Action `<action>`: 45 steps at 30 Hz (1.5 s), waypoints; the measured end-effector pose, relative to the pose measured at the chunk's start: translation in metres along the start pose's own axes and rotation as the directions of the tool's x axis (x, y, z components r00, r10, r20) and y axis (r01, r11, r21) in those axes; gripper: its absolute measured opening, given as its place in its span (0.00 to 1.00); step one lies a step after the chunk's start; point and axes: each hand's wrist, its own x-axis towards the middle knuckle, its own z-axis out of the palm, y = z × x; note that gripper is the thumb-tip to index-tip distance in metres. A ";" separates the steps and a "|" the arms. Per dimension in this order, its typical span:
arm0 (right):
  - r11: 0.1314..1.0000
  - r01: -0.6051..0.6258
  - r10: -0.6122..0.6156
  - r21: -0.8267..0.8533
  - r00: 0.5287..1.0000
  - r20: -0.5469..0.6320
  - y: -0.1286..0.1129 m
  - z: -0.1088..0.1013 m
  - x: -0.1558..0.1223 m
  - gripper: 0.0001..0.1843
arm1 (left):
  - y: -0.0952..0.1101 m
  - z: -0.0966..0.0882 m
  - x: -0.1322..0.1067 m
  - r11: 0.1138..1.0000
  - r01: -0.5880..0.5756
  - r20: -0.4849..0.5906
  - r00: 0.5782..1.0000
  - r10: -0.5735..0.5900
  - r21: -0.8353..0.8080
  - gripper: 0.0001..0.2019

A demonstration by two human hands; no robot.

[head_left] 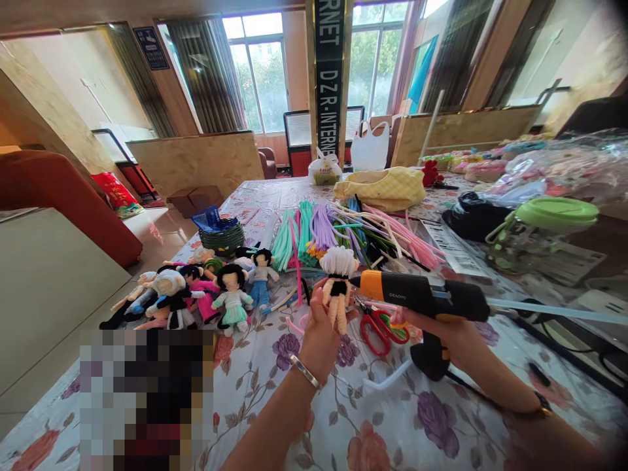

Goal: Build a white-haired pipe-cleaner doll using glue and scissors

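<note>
My left hand (318, 327), with a silver bangle at the wrist, is closed around a small fuzzy doll (338, 288). The doll is upright, white-haired, with a black top and cream limbs. In my right hand (454, 337) is an orange and black hot glue gun (417, 294), gripped by its handle and pointing left. Its nozzle is at the doll's right side, by the head and shoulder; whether it touches I cannot tell. A clear glue stick (554, 309) sticks out of the gun's back. Red-handled scissors (383, 330) lie between my hands.
Several finished dolls (230, 294) lie to the left beside a stack of green dishes (222, 237). Bundles of coloured pipe cleaners (307, 229) lie behind the doll. A yellow checked cloth bag (380, 188) is farther back. A green-lidded clear jar (544, 235) stands at right.
</note>
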 end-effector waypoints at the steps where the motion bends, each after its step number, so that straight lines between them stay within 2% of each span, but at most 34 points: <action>1: 0.999 -0.016 0.016 0.048 1.000 -0.003 0.000 0.001 0.000 0.14 | 0.000 0.000 -0.001 1.000 -0.013 0.015 1.000 0.013 0.011 0.12; 4: 0.981 -0.097 0.098 0.167 0.995 0.004 -0.002 0.002 -0.001 0.09 | -0.001 -0.001 -0.002 0.997 -0.060 0.055 0.997 0.058 0.049 0.13; 9: 0.971 -0.208 0.200 0.116 0.977 0.079 -0.002 0.001 -0.003 0.16 | -0.002 -0.003 -0.002 0.989 -0.100 0.102 0.991 0.088 0.109 0.18; 15: 0.962 -0.235 0.230 0.140 0.972 0.051 -0.002 0.002 -0.003 0.14 | -0.001 0.001 -0.006 0.990 -0.091 0.031 0.996 0.088 0.109 0.19; 21: 0.951 -0.263 0.266 0.161 0.964 0.005 -0.009 0.003 -0.005 0.14 | -0.004 0.002 -0.007 0.992 -0.097 0.090 0.992 0.090 0.076 0.24; 27: 0.942 -0.300 0.306 0.153 0.952 -0.020 -0.007 0.004 -0.004 0.16 | -0.003 0.003 -0.009 0.984 -0.114 0.088 0.991 0.103 0.137 0.24; 31: 0.956 -0.201 0.211 0.214 0.977 -0.024 -0.001 0.004 0.000 0.12 | -0.003 0.003 -0.009 0.982 -0.119 0.078 0.991 0.109 0.147 0.24; 34: 0.968 -0.152 0.160 0.200 0.987 -0.025 0.001 0.003 0.002 0.10 | -0.004 0.002 -0.009 0.980 -0.123 0.087 0.990 0.110 0.158 0.24; 39: 0.971 -0.207 0.211 0.118 0.977 -0.020 -0.002 0.004 -0.002 0.15 | -0.004 0.002 -0.009 0.975 -0.130 0.094 0.989 0.114 0.180 0.23; 45: 0.948 -0.308 0.312 0.078 0.949 -0.045 -0.011 0.004 -0.006 0.14 | -0.002 0.002 -0.011 0.955 -0.153 0.091 0.987 0.134 0.254 0.24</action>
